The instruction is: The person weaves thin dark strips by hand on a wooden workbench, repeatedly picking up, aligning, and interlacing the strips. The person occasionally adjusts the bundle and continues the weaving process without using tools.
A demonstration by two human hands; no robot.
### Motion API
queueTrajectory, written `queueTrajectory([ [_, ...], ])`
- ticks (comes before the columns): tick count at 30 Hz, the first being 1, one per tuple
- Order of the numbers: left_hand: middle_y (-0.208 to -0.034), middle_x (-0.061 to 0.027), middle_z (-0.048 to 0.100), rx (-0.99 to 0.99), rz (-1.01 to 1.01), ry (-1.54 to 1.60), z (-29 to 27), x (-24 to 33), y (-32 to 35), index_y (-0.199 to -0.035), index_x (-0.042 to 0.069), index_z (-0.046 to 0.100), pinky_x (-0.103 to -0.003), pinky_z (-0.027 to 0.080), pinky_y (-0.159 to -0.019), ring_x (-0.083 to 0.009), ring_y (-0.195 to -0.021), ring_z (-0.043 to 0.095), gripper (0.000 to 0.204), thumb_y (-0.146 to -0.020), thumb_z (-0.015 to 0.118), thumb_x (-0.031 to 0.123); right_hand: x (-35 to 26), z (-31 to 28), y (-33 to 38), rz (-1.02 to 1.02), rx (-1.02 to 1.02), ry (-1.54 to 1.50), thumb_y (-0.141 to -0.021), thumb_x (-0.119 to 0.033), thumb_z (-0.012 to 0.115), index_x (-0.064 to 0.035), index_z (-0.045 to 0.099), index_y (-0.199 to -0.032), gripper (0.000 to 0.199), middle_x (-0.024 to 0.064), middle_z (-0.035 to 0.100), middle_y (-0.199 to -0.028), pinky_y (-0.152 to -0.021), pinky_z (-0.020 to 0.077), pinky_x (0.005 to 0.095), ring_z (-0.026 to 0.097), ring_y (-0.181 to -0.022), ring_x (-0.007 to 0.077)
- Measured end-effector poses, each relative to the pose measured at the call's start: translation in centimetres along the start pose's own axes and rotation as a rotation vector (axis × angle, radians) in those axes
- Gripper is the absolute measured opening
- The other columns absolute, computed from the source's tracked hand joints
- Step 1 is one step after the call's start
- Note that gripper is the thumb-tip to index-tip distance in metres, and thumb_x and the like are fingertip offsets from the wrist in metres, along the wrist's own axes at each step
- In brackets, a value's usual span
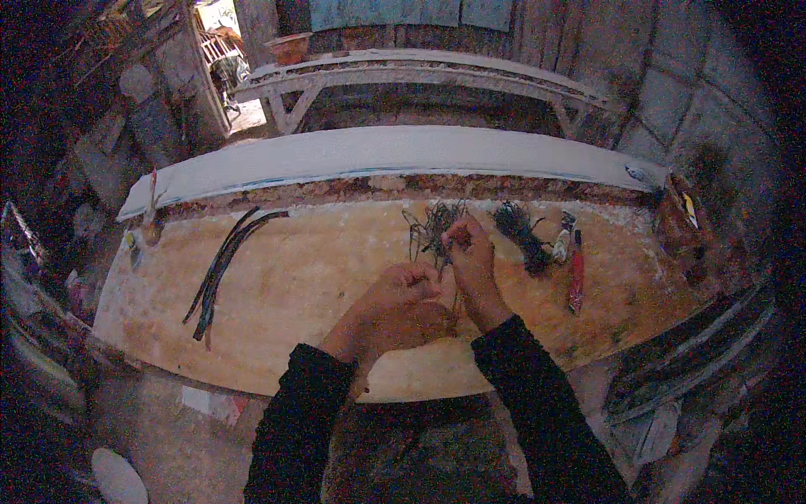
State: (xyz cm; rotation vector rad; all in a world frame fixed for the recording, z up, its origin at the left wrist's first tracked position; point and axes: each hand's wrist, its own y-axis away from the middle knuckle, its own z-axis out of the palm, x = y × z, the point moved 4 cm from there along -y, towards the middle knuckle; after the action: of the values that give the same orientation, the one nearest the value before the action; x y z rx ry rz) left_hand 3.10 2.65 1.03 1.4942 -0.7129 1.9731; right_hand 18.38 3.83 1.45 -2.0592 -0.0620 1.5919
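Over the middle of a wooden board, my left hand (395, 307) is closed with its fingers curled. Thin dark strands run up to it, though what lies inside its grip is too grainy to make out. Higher and to the right, my right hand (473, 262) pinches at thin dark strands. Just behind both hands spreads a loose tangle of dark strands (430, 225). A tied black bundle of strands (522, 238) lies right of my right hand. Beside it are a small whitish object (563, 238) and a red, slender tool (577, 275).
Several long black strips (225, 273) lie on the left of the board (319, 277). A long white plank (378, 155) borders its far edge. Behind stands a white bench (420, 69) with an orange-brown pot (289, 49). A brown container (678, 217) is at the right end.
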Motion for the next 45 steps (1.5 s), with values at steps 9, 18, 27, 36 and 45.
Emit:
queueTrajectory([
  [9, -0.067, 0.0069, 0.051, 0.284, 0.120, -0.350, -1.9, -0.5, -0.5, -0.073, 0.008, 0.055, -0.022, 0.037, -0.056, -0.0039, -0.062, 0.043, 0.019, -0.081, 0.070, 0.016, -1.3, 0.4, 0.4, 0.067, 0.060, 0.131, -0.085, -0.013, 0.064, -0.0046, 0.063, -0.092, 0.011, 0.0035, 0.058, -0.090, -0.075, 0.0428, 0.0288, 0.054, -0.083, 0.0156],
  [18, -0.074, -0.0025, 0.053, 0.876, 0.124, 0.327, -3.0, 3.4, 1.8, -0.074, 0.006, 0.052, -0.031, 0.046, -0.052, -0.0149, -0.066, 0.051, 0.020, -0.077, 0.071, 0.012, -5.1, 1.6, 2.3, -0.183, -0.172, 0.069, -0.079, -0.012, 0.070, -0.0052, 0.061, -0.084, 0.012, 0.0065, 0.055, -0.096, -0.080, 0.0433, 0.0318, 0.054, -0.088, 0.0209],
  [27, -0.075, -0.0046, 0.053, 0.818, 0.204, 0.276, -5.6, 1.8, 1.1, -0.078, 0.003, 0.055, -0.032, 0.044, -0.041, -0.0171, -0.055, 0.054, 0.012, -0.079, 0.067, 0.002, -6.5, 4.7, 6.1, 0.599, -0.605, -0.600, -0.085, -0.013, 0.065, -0.0024, 0.066, -0.096, 0.016, 0.0042, 0.056, -0.101, -0.088, 0.0436, 0.0304, 0.055, -0.091, 0.0154],
  [36, -0.077, -0.0084, 0.061, 0.757, 0.106, -0.152, -5.0, 0.8, 0.3, -0.083, -0.001, 0.061, -0.027, 0.048, -0.056, -0.0143, -0.068, 0.058, 0.006, -0.079, 0.065, -0.001, -4.1, 4.5, 4.4, 0.136, -0.791, -0.293, -0.074, -0.008, 0.074, -0.0050, 0.061, -0.076, 0.013, 0.0002, 0.055, -0.088, -0.075, 0.0427, 0.0267, 0.053, -0.083, 0.0111],
  [45, -0.081, -0.0090, 0.058, 0.482, 0.152, 0.333, -2.3, 0.6, 0.0, -0.087, -0.003, 0.058, -0.031, 0.050, -0.060, -0.0187, -0.069, 0.058, 0.004, -0.083, 0.059, -0.003, -1.7, 2.7, 2.2, 0.235, -0.539, -0.453, -0.077, -0.007, 0.071, -0.0097, 0.055, -0.078, 0.017, -0.0016, 0.054, -0.082, -0.075, 0.0424, 0.0237, 0.053, -0.082, 0.0087],
])
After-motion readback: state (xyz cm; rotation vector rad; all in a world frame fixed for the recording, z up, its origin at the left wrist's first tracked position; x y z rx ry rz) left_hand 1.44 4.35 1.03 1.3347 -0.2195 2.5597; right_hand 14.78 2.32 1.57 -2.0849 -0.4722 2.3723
